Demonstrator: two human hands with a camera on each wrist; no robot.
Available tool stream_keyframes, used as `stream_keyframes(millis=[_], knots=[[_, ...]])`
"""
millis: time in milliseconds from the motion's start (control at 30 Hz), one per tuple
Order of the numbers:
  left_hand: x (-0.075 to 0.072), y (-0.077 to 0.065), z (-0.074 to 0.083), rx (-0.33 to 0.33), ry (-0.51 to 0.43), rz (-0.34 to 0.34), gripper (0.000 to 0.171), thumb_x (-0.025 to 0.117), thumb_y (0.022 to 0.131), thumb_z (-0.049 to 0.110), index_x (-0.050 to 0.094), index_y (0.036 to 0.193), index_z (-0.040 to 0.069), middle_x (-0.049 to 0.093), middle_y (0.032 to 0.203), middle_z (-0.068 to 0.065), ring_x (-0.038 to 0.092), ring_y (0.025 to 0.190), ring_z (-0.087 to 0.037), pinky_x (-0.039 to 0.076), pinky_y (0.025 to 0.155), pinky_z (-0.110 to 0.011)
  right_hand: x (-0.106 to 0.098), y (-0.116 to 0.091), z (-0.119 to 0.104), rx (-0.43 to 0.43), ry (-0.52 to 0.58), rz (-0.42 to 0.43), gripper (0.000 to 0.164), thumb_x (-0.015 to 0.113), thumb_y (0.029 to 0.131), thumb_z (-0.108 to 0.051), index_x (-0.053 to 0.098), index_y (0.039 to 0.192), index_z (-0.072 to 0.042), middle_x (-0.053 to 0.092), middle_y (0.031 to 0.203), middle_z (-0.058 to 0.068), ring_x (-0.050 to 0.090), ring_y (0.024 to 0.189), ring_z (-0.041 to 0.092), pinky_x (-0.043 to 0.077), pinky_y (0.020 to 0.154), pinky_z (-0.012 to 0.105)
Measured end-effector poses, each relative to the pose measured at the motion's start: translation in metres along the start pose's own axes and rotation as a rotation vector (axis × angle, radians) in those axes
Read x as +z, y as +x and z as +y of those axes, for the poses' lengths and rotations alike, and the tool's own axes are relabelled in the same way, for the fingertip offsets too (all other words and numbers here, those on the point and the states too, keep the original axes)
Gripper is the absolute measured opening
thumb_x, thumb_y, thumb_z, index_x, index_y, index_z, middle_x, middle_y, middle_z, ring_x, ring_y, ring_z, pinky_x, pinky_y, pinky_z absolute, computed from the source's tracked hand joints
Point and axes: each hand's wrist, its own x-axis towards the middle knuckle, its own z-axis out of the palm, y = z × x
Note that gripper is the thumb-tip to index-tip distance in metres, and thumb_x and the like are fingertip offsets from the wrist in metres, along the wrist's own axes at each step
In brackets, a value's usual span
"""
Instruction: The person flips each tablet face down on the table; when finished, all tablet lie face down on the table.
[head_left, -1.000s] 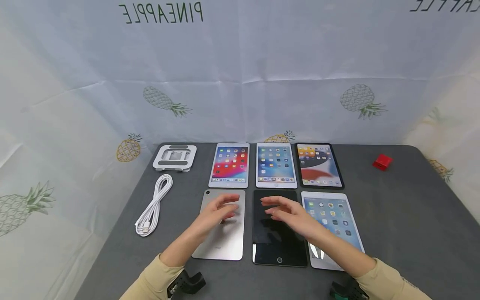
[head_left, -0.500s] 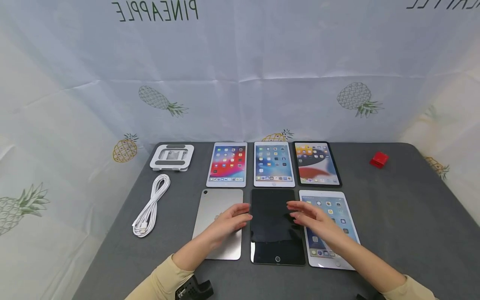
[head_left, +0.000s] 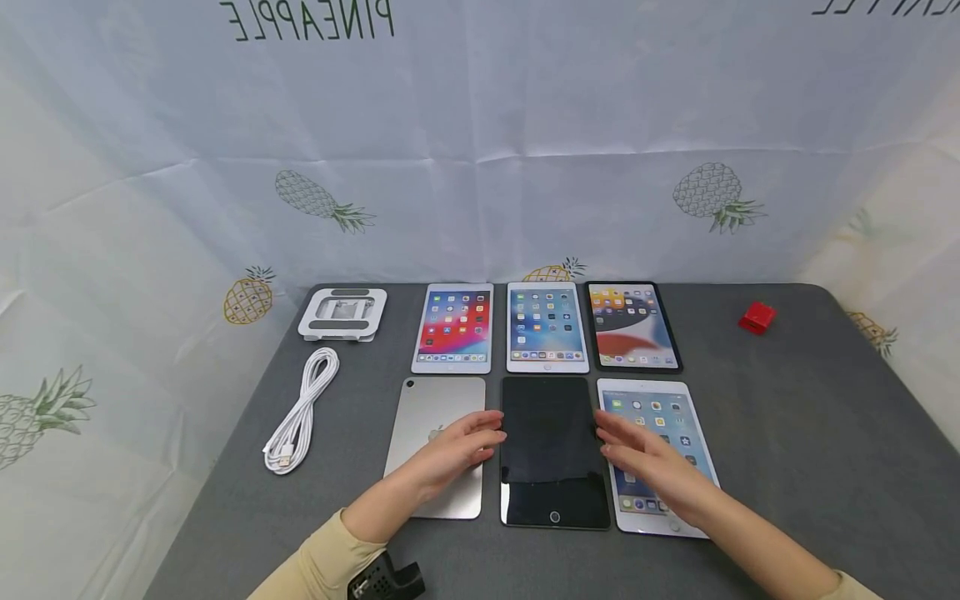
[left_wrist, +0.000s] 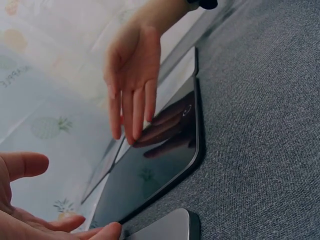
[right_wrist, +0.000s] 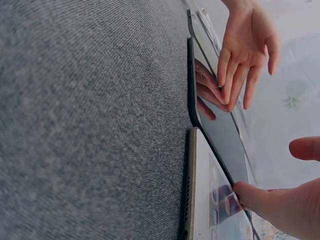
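Observation:
A black tablet with a dark screen and a round home button lies at the middle of the front row. At its left edge are the fingertips of my left hand, which reaches over a silver tablet lying back side up. My right hand has its fingertips at the black tablet's right edge, above a white tablet with a lit home screen. Both hands have relaxed, extended fingers and hold nothing. The right hand is mirrored in the glossy screen in the left wrist view.
Three lit tablets form the back row: one white with a red-blue screen, one white with a blue screen, one black-edged. Left are a folded white stand and a coiled white cable. A red block lies far right.
My left hand has shifted right, from over the silver tablet to the black tablet's left edge. My right hand has moved right, off the black screen to its right edge. The tablets stay put.

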Motion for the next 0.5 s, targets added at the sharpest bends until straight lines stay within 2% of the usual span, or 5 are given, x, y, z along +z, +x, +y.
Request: stream_keyframes(millis=[267,500], knots=[[-0.0017,0.0026,0.0008,-0.005,-0.046,0.016,0.055,0.055,0.099,0.017,0.036,0.143,-0.009,0.037,0.147,-0.026,0.039,0.134,-0.037,0.036,0.110,-0.046,0.0008,0.0018,-0.0034,0.025,0.058,-0.047,0.069,0.051,0.101,-0.020,0.012,0.154,0.003,0.009,0.158,0.027,0.013,0.145,0.043,0.030,0.112,0.050],[-0.0024,0.0079,0.0048,-0.063,-0.103,0.065,0.054,0.055,0.097,0.018,0.039,0.140,-0.012,0.043,0.143,-0.025,0.047,0.128,-0.035,0.041,0.107,-0.044,0.0010,0.0023,-0.0025,0.017,0.080,-0.035,0.067,0.049,0.102,-0.019,0.013,0.153,0.005,0.010,0.158,0.028,0.018,0.143,0.045,0.036,0.109,0.044]])
